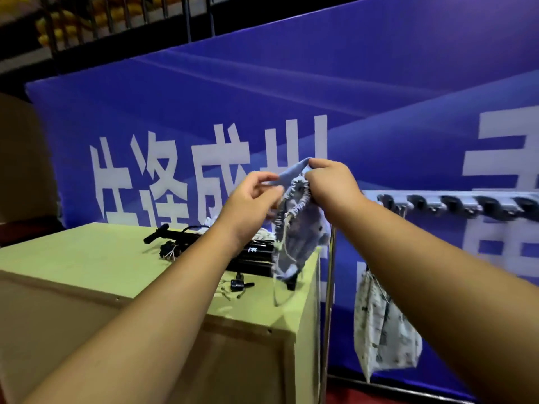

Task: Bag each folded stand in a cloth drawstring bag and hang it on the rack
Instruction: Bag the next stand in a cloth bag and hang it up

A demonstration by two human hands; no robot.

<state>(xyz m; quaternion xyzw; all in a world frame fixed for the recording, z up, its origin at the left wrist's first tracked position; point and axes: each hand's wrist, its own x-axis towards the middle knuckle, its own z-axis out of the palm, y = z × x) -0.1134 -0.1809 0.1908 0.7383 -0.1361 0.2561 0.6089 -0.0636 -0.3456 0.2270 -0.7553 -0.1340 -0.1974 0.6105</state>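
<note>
I hold a grey-blue cloth drawstring bag (294,237) up in the air above the right end of the table. My left hand (250,199) pinches the left side of its gathered mouth. My right hand (332,185) pinches the top right edge of the mouth. White cords dangle from the bag. Below it, black folded stands (253,258) lie on the pale green tabletop (87,258). Another black stand (172,236) lies further left. A patterned white bag (382,325) hangs from the rack (455,204) at the right.
Small black parts and screws (239,285) lie near the table's front edge. The rack's metal post (328,301) stands beside the table's right edge. A blue banner (291,97) with white characters fills the background.
</note>
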